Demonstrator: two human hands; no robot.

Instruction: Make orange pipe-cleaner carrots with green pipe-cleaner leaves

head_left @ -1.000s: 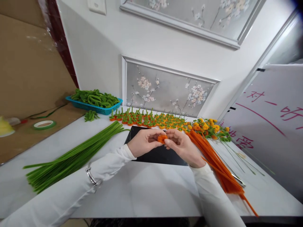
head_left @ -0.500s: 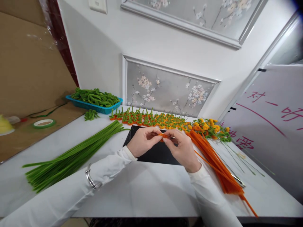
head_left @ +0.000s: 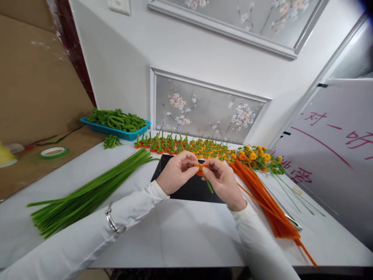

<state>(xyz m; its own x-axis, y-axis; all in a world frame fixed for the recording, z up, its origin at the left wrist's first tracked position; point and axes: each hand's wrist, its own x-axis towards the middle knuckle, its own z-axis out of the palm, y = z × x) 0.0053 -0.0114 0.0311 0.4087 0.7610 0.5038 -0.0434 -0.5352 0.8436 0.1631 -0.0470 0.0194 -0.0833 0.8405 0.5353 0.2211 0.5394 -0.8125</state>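
Mid-frame, left hand (head_left: pixel 178 174) and right hand (head_left: pixel 225 181) clamp fingers (head_left: pixel 191 171) on opposite sides of the orange flower (head_left: pixel 199 169), presumably for steadiness.

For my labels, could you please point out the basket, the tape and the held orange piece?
Basket (head_left: pixel 131 136), head view: its front wall.
Tape (head_left: pixel 56 156), head view: its near edge.
Held orange piece (head_left: pixel 200 171), head view: its middle.

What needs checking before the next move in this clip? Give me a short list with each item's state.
1. Left hand pinching the orange flower piece: ok.
2. Right hand also gripping it: ok.
3. Green stem showing below the right hand's fingers: ok.
4. Stem joined to the flower piece: cannot tell, fingers cover it.
5. Black pad beneath the hands: ok.
6. Orange bundle neatly gathered: not ok, strands stick out.
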